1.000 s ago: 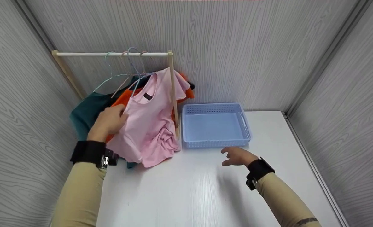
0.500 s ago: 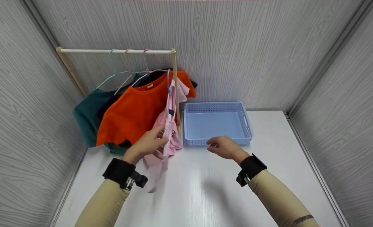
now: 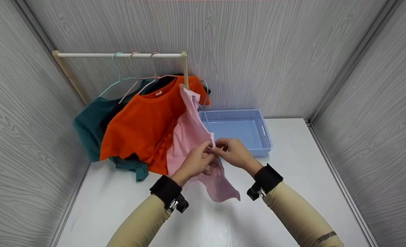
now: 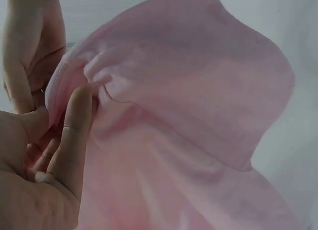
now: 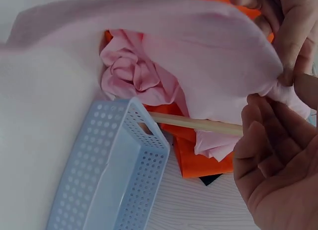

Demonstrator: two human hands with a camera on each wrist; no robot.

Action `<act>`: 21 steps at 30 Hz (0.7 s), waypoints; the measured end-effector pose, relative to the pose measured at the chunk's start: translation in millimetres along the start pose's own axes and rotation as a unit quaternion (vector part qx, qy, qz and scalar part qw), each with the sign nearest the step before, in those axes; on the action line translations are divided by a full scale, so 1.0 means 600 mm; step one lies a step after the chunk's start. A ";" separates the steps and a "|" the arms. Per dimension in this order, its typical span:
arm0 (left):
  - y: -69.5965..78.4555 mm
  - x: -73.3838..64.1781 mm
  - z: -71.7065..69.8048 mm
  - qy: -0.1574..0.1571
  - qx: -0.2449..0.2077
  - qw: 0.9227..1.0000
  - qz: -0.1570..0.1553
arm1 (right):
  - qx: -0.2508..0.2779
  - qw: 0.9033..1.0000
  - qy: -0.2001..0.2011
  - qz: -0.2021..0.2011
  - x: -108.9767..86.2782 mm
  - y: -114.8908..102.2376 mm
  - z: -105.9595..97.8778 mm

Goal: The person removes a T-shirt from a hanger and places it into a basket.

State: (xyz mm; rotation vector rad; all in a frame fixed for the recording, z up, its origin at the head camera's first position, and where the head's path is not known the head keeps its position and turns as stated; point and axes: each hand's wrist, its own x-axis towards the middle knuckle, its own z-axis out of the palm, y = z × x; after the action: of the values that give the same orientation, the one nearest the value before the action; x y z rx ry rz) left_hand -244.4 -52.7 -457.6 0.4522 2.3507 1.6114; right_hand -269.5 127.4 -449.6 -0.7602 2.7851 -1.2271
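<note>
A pink T-shirt (image 3: pixel 189 137) hangs on a light blue wire hanger (image 3: pixel 207 120), turned nearly edge-on and off the rail. My left hand (image 3: pixel 196 162) pinches the shirt's near shoulder, thumb pressed on the bunched cloth (image 4: pixel 119 86) in the left wrist view. Right beside it, my right hand (image 3: pixel 236 154) pinches the same edge, its thumb and fingertips meeting at the fabric in the right wrist view. The near sleeve and side droop below both hands. Folds of pink cloth hide the near end of the hanger.
A garment rack with a white rail (image 3: pixel 89 55) stands at the back left. An orange T-shirt (image 3: pixel 144 120) and a teal top (image 3: pixel 89 127) hang there, dark cloth between them. Behind my right hand, a blue perforated basket (image 3: pixel 265 137) sits on the white table (image 3: pixel 292 164).
The blue hanger and pink T-shirt have come off the rail and swung rightward, uncovering the orange T-shirt. My left hand has moved right with them; my right hand has come in and grasped the shirt.
</note>
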 end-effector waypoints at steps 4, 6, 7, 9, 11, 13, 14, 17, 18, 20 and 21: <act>0.007 0.000 0.007 -0.024 0.073 0.997 0.017 | -0.022 0.999 0.044 -0.008 -0.009 0.007 -0.003; 0.014 0.000 0.005 -0.017 0.120 0.992 0.036 | -0.045 0.997 0.063 -0.010 -0.016 0.011 -0.005; 0.017 0.002 0.002 -0.002 0.142 0.989 0.046 | -0.057 0.996 0.071 -0.011 -0.019 0.014 -0.007; 0.025 0.004 -0.007 0.041 0.179 0.981 0.069 | -0.079 0.993 0.084 -0.008 -0.027 0.020 -0.012; 0.032 0.008 -0.020 0.098 0.208 0.970 0.084 | -0.095 0.991 0.098 0.002 -0.036 0.027 -0.021; 0.038 0.013 -0.037 0.144 0.224 0.960 0.088 | -0.109 0.988 0.110 0.018 -0.048 0.033 -0.034; 0.040 0.016 -0.047 0.160 0.229 0.956 0.086 | -0.117 0.986 0.116 0.025 -0.054 0.035 -0.041; 0.044 0.026 -0.076 0.189 0.244 0.948 0.073 | -0.149 0.979 0.130 0.048 -0.075 0.040 -0.066; 0.045 0.030 -0.085 0.193 0.253 0.946 0.070 | -0.161 0.977 0.133 0.053 -0.082 0.041 -0.074; 0.046 0.038 -0.099 0.198 0.283 0.936 0.068 | -0.182 0.972 0.134 0.061 -0.094 0.043 -0.091; 0.046 0.043 -0.104 0.198 0.306 0.929 0.070 | -0.191 0.971 0.133 0.064 -0.100 0.044 -0.100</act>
State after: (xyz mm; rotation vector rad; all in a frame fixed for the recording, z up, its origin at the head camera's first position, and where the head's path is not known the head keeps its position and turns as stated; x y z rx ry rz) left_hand -288.6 -86.8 -410.8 0.4455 3.1994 1.0508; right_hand -239.6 209.9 -437.4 -0.4384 3.2831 -0.8350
